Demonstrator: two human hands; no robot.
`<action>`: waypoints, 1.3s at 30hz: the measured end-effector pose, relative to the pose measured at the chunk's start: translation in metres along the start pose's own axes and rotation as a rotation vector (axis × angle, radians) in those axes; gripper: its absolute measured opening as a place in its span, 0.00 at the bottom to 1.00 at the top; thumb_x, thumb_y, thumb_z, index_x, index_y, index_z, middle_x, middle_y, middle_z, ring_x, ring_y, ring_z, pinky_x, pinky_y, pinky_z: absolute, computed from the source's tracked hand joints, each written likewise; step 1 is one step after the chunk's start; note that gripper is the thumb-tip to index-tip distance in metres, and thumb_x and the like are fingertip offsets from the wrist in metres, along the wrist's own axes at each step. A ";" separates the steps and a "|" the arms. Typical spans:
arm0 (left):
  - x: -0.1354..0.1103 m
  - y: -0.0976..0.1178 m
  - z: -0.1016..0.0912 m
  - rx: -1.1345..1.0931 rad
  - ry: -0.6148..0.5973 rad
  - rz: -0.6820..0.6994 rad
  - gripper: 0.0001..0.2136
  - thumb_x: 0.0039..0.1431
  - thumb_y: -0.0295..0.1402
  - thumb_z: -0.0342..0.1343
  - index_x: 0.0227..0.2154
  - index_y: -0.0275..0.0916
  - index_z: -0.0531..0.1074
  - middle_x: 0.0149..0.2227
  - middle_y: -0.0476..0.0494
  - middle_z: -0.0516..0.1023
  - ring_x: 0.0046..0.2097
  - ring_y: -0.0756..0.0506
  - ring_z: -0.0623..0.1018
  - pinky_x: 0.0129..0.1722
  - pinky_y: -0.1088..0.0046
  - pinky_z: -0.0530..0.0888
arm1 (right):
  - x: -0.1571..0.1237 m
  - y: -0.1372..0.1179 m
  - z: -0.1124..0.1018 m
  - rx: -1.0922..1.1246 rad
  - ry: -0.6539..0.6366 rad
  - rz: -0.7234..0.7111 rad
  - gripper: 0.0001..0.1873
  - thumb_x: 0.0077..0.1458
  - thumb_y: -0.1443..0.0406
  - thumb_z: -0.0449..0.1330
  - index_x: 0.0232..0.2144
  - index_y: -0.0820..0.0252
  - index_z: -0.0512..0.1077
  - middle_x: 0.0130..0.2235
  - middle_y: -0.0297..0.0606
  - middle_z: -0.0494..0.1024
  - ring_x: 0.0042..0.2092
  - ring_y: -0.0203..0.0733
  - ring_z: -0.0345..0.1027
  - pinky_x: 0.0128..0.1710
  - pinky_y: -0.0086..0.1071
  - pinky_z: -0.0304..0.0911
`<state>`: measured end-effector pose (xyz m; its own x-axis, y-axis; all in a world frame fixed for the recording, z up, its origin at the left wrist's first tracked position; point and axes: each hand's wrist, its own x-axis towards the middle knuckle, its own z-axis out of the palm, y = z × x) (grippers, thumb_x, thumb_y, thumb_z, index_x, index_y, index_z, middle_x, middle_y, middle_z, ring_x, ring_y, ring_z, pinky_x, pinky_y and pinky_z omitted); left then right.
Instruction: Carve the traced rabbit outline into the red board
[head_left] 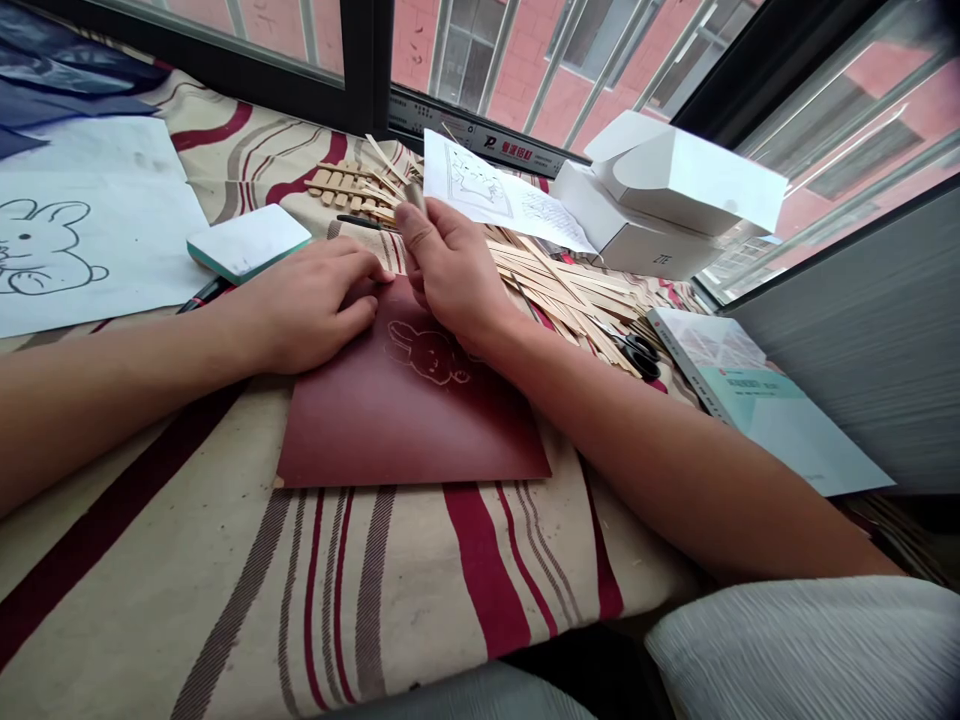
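A dark red board (pixel 409 440) lies flat on the striped cloth, with a small rabbit (pixel 433 362) outlined on it in pale lines. My left hand (pixel 311 305) rests on the board's upper left part, fingers bent and thumb apart, holding nothing. Over the board's upper right, my right hand (pixel 457 265) is closed around a tool with a short tan cylindrical handle (pixel 415 197). The tool's working end is hidden behind the fingers, so its exact kind does not show.
At left are a paper with a larger rabbit drawing (pixel 52 245) and a white-topped pad (pixel 247 243). Thin wooden strips (pixel 555 285), black-handled scissors (pixel 639 355), a printed sheet (pixel 491 190), a white box (pixel 660 235) and a book (pixel 780 420) lie behind and right.
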<state>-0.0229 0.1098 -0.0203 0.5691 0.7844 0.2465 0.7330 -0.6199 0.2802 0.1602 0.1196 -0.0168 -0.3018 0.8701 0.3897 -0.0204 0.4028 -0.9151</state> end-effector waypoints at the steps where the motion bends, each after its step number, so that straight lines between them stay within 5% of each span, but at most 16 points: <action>1: 0.000 0.001 -0.001 -0.005 0.000 0.017 0.23 0.65 0.41 0.42 0.50 0.31 0.74 0.52 0.29 0.77 0.57 0.33 0.76 0.65 0.47 0.72 | -0.003 -0.004 0.001 0.071 -0.116 -0.028 0.20 0.74 0.58 0.58 0.30 0.56 0.59 0.25 0.24 0.57 0.26 0.27 0.51 0.25 0.21 0.51; 5: 0.002 0.001 -0.003 -0.003 -0.015 0.095 0.21 0.66 0.38 0.40 0.46 0.32 0.75 0.53 0.28 0.78 0.57 0.33 0.76 0.63 0.46 0.73 | -0.010 -0.015 0.001 0.244 -0.462 -0.028 0.17 0.76 0.64 0.51 0.30 0.55 0.58 0.21 0.20 0.54 0.20 0.25 0.47 0.20 0.21 0.47; 9: 0.002 -0.001 -0.003 -0.017 -0.016 0.102 0.20 0.66 0.38 0.41 0.42 0.33 0.75 0.50 0.27 0.78 0.55 0.31 0.77 0.61 0.44 0.74 | -0.009 -0.018 -0.004 0.304 -0.444 0.134 0.19 0.79 0.61 0.46 0.31 0.54 0.55 0.20 0.19 0.51 0.17 0.24 0.39 0.17 0.20 0.41; 15: 0.001 -0.001 -0.002 -0.019 -0.002 0.093 0.21 0.66 0.40 0.41 0.44 0.33 0.76 0.50 0.27 0.78 0.55 0.31 0.76 0.61 0.44 0.73 | -0.010 -0.023 -0.002 0.322 -0.407 0.191 0.20 0.80 0.62 0.45 0.30 0.54 0.56 0.20 0.19 0.50 0.17 0.23 0.36 0.17 0.21 0.37; 19: 0.000 0.000 -0.003 -0.027 -0.010 0.082 0.19 0.65 0.40 0.42 0.42 0.33 0.75 0.50 0.28 0.78 0.54 0.31 0.77 0.60 0.43 0.74 | -0.009 -0.021 0.002 0.224 -0.318 0.148 0.20 0.78 0.61 0.49 0.30 0.56 0.57 0.21 0.20 0.53 0.20 0.25 0.44 0.20 0.21 0.44; 23: 0.000 0.001 -0.001 -0.033 -0.007 0.006 0.21 0.64 0.41 0.43 0.48 0.32 0.74 0.52 0.28 0.77 0.57 0.31 0.76 0.64 0.44 0.72 | -0.003 -0.008 0.003 0.045 -0.021 0.028 0.20 0.76 0.63 0.54 0.28 0.58 0.60 0.26 0.25 0.58 0.26 0.27 0.50 0.26 0.21 0.51; 28: 0.001 -0.002 0.002 0.018 -0.007 -0.016 0.23 0.63 0.42 0.43 0.52 0.36 0.73 0.53 0.33 0.77 0.58 0.33 0.77 0.66 0.49 0.72 | 0.002 -0.001 0.001 -0.081 0.233 0.142 0.21 0.76 0.59 0.55 0.28 0.56 0.58 0.25 0.25 0.58 0.26 0.29 0.48 0.25 0.24 0.49; 30: 0.001 -0.004 0.003 0.010 0.007 -0.011 0.24 0.63 0.42 0.42 0.52 0.35 0.73 0.53 0.34 0.77 0.58 0.34 0.77 0.66 0.50 0.72 | -0.001 -0.007 0.000 -0.009 0.162 0.175 0.22 0.77 0.59 0.54 0.27 0.56 0.56 0.23 0.24 0.56 0.24 0.28 0.46 0.24 0.24 0.47; 35: 0.001 -0.009 0.004 -0.044 0.023 0.003 0.23 0.62 0.46 0.43 0.49 0.39 0.74 0.52 0.43 0.76 0.59 0.36 0.76 0.68 0.51 0.71 | -0.010 -0.021 -0.003 0.296 -0.275 0.222 0.20 0.79 0.58 0.49 0.30 0.55 0.58 0.20 0.20 0.52 0.18 0.27 0.37 0.17 0.24 0.38; 39: -0.001 -0.008 0.004 -0.029 0.013 -0.014 0.24 0.64 0.46 0.42 0.52 0.38 0.73 0.53 0.43 0.76 0.58 0.36 0.76 0.67 0.52 0.71 | -0.009 -0.025 -0.007 0.338 -0.215 0.221 0.25 0.74 0.48 0.54 0.29 0.54 0.57 0.19 0.19 0.51 0.18 0.26 0.35 0.16 0.23 0.38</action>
<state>-0.0273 0.1142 -0.0263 0.5541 0.7926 0.2546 0.7293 -0.6097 0.3105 0.1701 0.1043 0.0030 -0.5242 0.8316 0.1834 -0.2319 0.0678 -0.9704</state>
